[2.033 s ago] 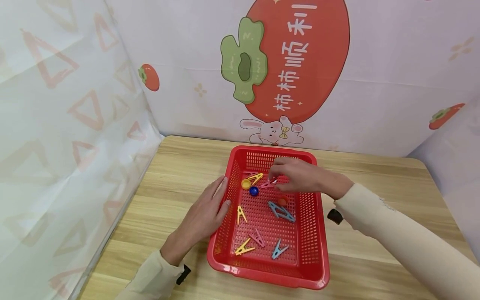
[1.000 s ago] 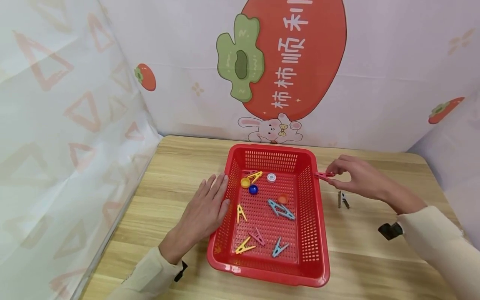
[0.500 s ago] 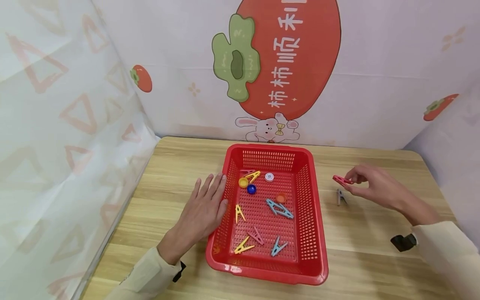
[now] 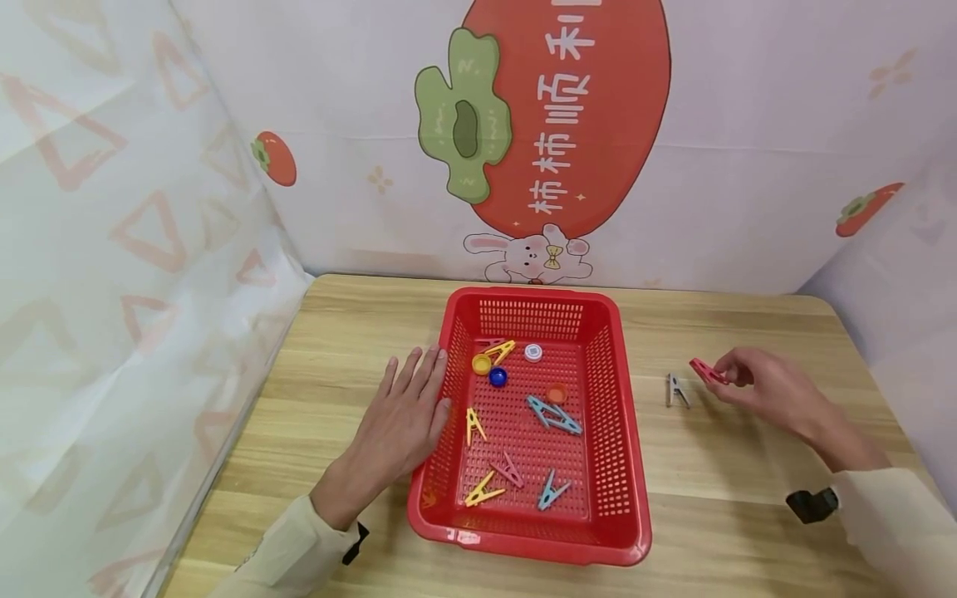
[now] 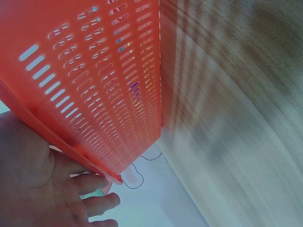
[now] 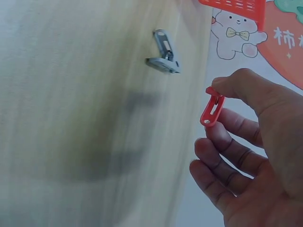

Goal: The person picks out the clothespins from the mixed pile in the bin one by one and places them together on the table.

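Observation:
A red clothespin (image 4: 708, 372) is pinched between the thumb and fingers of my right hand (image 4: 781, 394), above the table to the right of the basket. In the right wrist view the same red clothespin (image 6: 213, 108) hangs between thumb and fingertips, apart from the tabletop. A grey clothespin (image 4: 676, 389) lies on the wood just left of that hand. My left hand (image 4: 396, 419) rests with straight fingers along the left rim of the red basket (image 4: 549, 555). From the left wrist, this hand (image 5: 52, 184) is seen against the rim of the perforated basket wall (image 5: 109, 71).
Inside the basket lie yellow clothespins (image 4: 483, 490), blue clothespins (image 4: 554, 414), a pink clothespin (image 4: 508, 470), and yellow, blue (image 4: 498, 377), white (image 4: 533, 353) and orange bottle caps. The wooden table (image 4: 329, 332) meets a printed cloth backdrop (image 4: 351, 166) behind and at left.
My right hand has lifted the red clothespin out of the basket and carried it right, past the grey clothespin. My left hand has stayed on the rim. The view has shifted slightly.

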Motion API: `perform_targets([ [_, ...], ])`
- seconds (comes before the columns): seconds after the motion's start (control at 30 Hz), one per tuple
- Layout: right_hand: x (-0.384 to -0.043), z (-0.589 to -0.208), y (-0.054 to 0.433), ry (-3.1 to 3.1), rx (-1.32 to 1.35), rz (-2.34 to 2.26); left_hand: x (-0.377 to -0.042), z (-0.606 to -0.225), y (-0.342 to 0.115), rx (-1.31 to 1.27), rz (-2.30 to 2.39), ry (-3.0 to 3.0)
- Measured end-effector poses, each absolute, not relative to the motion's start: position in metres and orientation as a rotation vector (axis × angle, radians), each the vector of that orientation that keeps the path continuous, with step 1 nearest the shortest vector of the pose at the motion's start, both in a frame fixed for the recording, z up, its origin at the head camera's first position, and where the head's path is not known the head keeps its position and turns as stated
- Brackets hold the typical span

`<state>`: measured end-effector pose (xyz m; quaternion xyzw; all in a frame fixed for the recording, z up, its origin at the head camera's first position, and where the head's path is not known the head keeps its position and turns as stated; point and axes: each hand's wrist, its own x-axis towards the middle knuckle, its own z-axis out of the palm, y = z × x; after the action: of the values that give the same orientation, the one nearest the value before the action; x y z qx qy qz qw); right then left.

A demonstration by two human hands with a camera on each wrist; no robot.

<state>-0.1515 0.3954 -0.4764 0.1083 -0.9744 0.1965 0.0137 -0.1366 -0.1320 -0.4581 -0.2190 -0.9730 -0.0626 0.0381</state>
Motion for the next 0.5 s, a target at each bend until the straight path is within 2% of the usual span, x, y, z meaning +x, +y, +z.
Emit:
perform_targets([
  [0.2, -0.142, -0.494, 0.403, -3.000, 0.307, 0.632, -0.136, -0.458, -0.132, -0.672, -0.196, -2.995],
  [0.5, -0.133, -0.502, 0.400, -3.100, 0.033, 0.707, -0.137, -0.458, -0.132, -0.677, -0.197, -2.984],
])
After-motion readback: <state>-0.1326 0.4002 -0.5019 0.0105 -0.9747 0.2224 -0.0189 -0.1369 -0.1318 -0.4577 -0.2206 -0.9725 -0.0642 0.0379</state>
